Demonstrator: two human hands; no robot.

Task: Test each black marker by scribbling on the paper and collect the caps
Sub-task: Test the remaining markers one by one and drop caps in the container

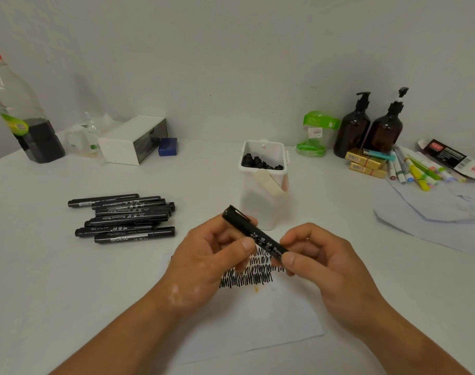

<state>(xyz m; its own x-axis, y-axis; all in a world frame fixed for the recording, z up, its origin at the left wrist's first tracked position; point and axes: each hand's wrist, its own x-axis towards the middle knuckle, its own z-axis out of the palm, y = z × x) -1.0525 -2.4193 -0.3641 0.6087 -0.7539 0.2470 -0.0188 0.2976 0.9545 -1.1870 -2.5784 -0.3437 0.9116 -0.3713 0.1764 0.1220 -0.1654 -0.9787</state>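
Left hand pinches the black marker about its middle, thumb on top, fingers curled beneath. Right hand pinches the marker's near end between thumb and fingertips. Both are grasping and neither is free. The marker is held in the air between the hands, over the paper and just above the scribbles. Its long axis runs on a diagonal: the far end points up and left, clear of the left fingers; the near end points down and right, inside the right pinch. I cannot say for sure which end carries the cap, since the right fingers cover the near end and the far end is blurred, with a pale glint that may be a clip. Step in hand, as judged: uncapping, a pull apart along that diagonal. The white tub stands straight beyond the marker's far end, near it, with loose caps inside; the left fingertips look the closer to it. The pile of markers lies well apart to the left, on the left hand's side, with long axes roughly crosswise
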